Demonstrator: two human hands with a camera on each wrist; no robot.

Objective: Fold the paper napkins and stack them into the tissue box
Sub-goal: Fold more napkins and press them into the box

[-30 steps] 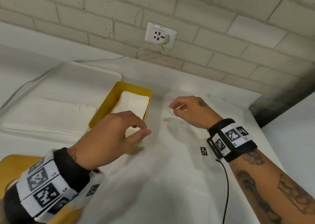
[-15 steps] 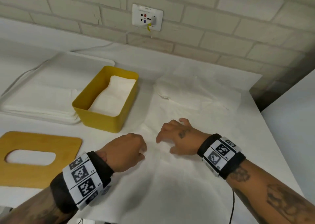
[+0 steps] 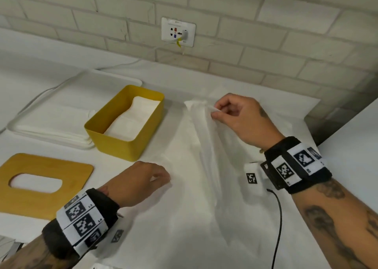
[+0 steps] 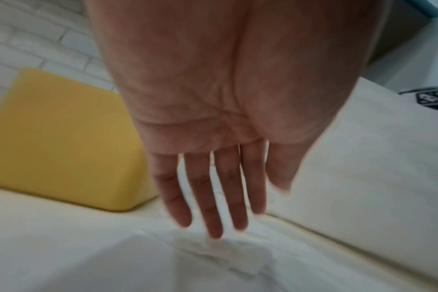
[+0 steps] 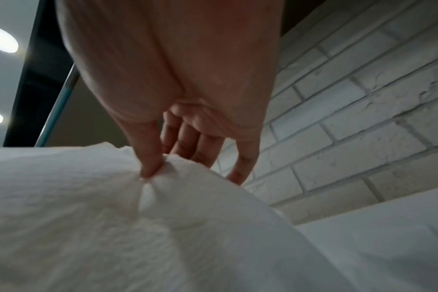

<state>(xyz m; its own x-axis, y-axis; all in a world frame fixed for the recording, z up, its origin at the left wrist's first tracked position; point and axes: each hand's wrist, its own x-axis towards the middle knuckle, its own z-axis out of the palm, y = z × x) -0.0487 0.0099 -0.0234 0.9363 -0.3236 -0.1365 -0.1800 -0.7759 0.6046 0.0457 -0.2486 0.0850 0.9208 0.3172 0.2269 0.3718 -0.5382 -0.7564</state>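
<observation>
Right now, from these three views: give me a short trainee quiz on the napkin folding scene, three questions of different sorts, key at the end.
1. True or false: the right hand pinches the napkin and lifts one edge off the table.
2. Multiple choice: the wooden lid with the oval slot is A) on the yellow tissue box, B) flat on the table beside the box, C) in the left hand.
3. Fill in: the folded napkins already stacked lie inside the ____.

Key: 1 true; 2 B; 3 yellow tissue box.
</observation>
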